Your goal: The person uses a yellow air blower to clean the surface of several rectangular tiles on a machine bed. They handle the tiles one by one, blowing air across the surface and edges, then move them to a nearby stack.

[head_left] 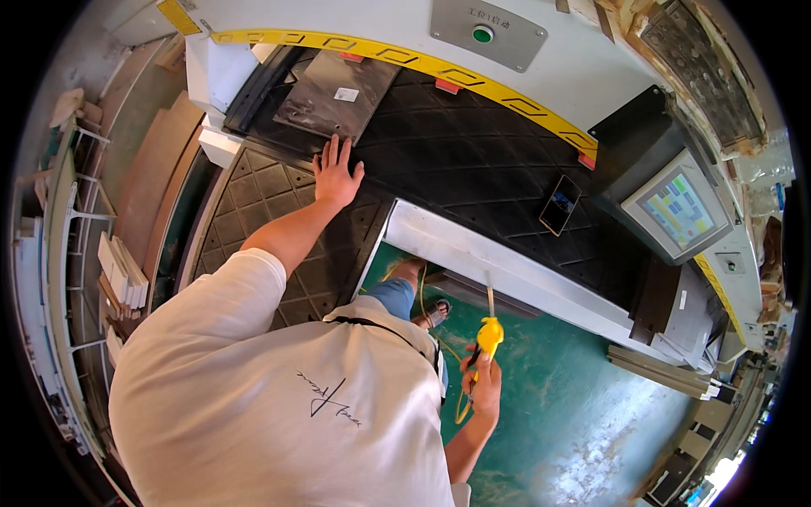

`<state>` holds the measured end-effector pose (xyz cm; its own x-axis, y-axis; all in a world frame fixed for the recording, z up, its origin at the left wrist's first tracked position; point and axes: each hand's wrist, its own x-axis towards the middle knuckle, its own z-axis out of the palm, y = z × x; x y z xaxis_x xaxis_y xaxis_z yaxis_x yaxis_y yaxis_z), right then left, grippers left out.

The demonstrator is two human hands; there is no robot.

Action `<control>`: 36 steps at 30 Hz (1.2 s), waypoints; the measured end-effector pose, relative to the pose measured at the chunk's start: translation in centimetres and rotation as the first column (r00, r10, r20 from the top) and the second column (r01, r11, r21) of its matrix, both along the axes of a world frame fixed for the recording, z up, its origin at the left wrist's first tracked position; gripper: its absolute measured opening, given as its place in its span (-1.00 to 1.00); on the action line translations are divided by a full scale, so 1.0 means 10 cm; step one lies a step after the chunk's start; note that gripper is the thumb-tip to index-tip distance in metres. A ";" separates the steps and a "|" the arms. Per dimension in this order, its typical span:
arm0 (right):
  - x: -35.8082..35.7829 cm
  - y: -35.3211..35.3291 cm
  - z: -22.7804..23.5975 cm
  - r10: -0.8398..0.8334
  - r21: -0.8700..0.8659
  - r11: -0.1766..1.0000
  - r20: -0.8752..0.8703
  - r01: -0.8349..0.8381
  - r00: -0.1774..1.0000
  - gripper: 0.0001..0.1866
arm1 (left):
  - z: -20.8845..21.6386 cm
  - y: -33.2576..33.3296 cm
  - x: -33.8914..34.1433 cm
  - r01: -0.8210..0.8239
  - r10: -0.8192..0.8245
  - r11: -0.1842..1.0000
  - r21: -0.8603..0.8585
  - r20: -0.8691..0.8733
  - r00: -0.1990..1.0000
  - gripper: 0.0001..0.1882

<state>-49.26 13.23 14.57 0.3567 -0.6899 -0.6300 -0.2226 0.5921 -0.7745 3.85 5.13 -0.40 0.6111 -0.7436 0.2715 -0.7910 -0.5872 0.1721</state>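
Observation:
My left hand lies with its fingers spread, the fingertips at the near edge of a dark brown, marbled-looking board with a small white label. The board rests on the black ribbed machine bed, under the machine's white cover. Lower down, my right hand is wrapped round the handle of a yellow air blow gun, whose thin nozzle points up toward the bed's white front edge. A yellow hose hangs beside this hand.
A phone lies on the bed's right part. To its right stands a control screen. A green button sits on the white cover above a yellow strip. Boards lean at the left; stacked strips lie right.

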 end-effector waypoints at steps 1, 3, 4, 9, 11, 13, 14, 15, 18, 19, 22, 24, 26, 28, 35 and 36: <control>-0.03 0.02 0.03 0.098 0.004 0.995 0.004 -0.098 0.995 -0.43 | -0.01 0.02 0.01 -0.004 0.005 1.000 -0.017 0.016 1.000 -0.26; -0.15 0.10 0.03 0.247 0.057 0.967 0.051 -0.250 0.968 -0.46 | -0.03 0.03 0.01 -0.009 0.011 0.999 -0.035 0.038 0.999 -0.26; -0.12 0.10 0.03 0.392 0.098 0.911 0.107 -0.402 0.914 -0.48 | -0.02 0.03 0.04 -0.002 0.005 0.997 -0.073 0.031 0.999 -0.26; 0.03 0.09 0.08 0.074 0.028 0.996 0.163 -0.080 0.984 -0.39 | -0.04 -0.09 0.12 -0.052 0.050 0.969 -0.241 -0.016 0.999 -0.10; -0.03 0.08 0.09 0.359 0.076 0.922 0.208 -0.381 0.910 -0.35 | -0.10 -0.08 0.22 -0.087 0.077 0.953 -0.290 -0.046 0.996 -0.05; 0.10 0.07 0.20 0.266 0.085 0.954 0.206 -0.288 0.942 -0.31 | -0.09 -0.11 0.27 -0.109 0.082 0.933 -0.343 -0.092 0.992 -0.01; 0.16 0.05 0.22 0.218 0.085 0.967 0.223 -0.242 0.950 -0.29 | -0.07 -0.12 0.32 -0.118 0.096 0.937 -0.328 -0.085 0.992 -0.01; 0.16 0.04 0.24 0.165 0.085 0.978 0.233 -0.189 0.958 -0.26 | -0.06 -0.17 0.33 -0.125 0.104 0.941 -0.315 -0.083 0.991 -0.02; 0.02 0.03 0.08 0.245 0.084 0.958 0.262 -0.275 0.933 -0.28 | 0.01 -0.33 0.41 -0.170 0.137 0.949 -0.267 -0.137 0.981 -0.01; 0.07 0.04 0.19 0.275 0.076 0.948 0.289 -0.308 0.917 -0.29 | 0.03 -0.38 0.42 -0.216 0.186 0.956 -0.198 -0.158 0.970 -0.02; 0.27 -0.02 0.31 0.039 0.093 0.994 0.215 -0.061 0.976 -0.38 | 0.07 -0.46 0.55 -0.284 0.266 0.957 -0.059 -0.215 0.940 -0.14; 0.21 -0.07 0.24 0.178 0.088 0.975 0.228 -0.202 0.957 -0.37 | 0.11 -0.51 0.57 -0.314 0.308 0.949 0.017 -0.254 0.917 -0.13; 0.17 -0.04 0.25 0.310 0.084 0.937 0.245 -0.338 0.919 -0.33 | 0.13 -0.54 0.54 -0.301 0.301 0.953 0.039 -0.249 0.921 -0.13; 0.22 -0.03 0.25 0.233 0.044 0.968 0.214 -0.248 0.949 -0.31 | 0.12 -0.49 0.58 -0.290 0.291 0.956 0.041 -0.240 0.926 -0.15; 0.26 -0.08 0.14 0.407 0.064 0.904 0.179 -0.423 0.896 -0.38 | 0.14 -0.12 0.43 -0.118 0.119 0.993 0.015 -0.138 0.983 -0.19; 0.33 -0.10 0.15 0.291 0.043 0.950 0.236 -0.309 0.927 -0.37 | 0.18 0.00 0.37 -0.079 0.081 0.997 0.028 -0.119 0.990 -0.21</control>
<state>-45.98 12.28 16.08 0.6771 -0.4804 -0.5574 -0.2257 0.5854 -0.7787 7.55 5.18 1.42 0.6960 -0.6963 0.1754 -0.7157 -0.6527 0.2485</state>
